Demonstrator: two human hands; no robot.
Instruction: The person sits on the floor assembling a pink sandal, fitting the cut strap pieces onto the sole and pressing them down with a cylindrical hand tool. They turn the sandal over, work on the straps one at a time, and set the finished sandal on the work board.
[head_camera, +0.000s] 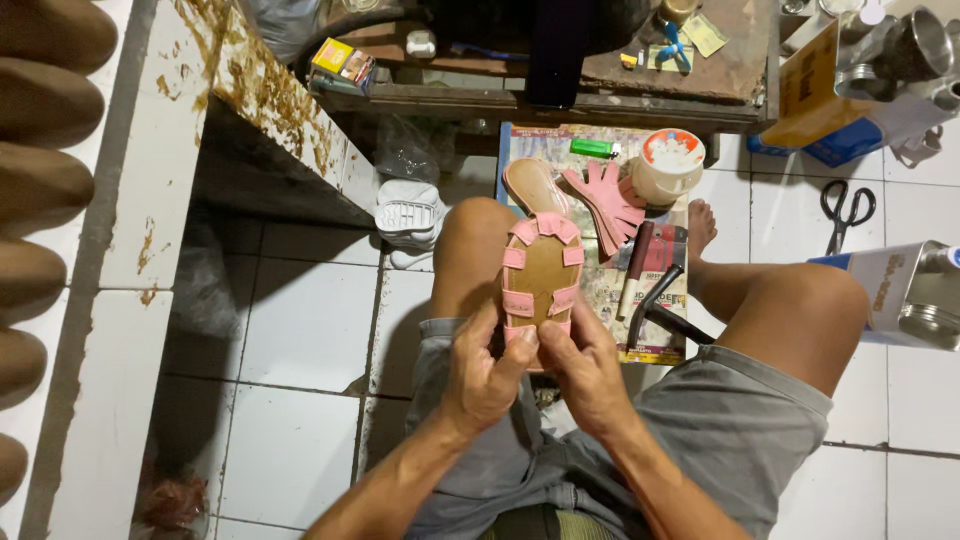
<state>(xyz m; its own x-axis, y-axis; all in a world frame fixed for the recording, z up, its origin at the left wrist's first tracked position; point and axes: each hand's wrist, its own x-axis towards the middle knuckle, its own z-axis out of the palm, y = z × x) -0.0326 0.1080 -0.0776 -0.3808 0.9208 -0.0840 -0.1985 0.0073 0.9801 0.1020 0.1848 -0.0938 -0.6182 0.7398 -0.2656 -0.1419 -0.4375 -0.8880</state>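
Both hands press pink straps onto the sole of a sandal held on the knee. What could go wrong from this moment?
1. The left hand and right hand grip only the near end of the sandal sole; the far straps might lift.
2. The hammer lies close beside the leg; a knee shift could knock it.

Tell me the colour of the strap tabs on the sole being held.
Pink strap tabs, over a tan sole; head view.

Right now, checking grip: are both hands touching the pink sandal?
Touching. The head view shows the left hand and right hand pressing thumbs on the sandal.
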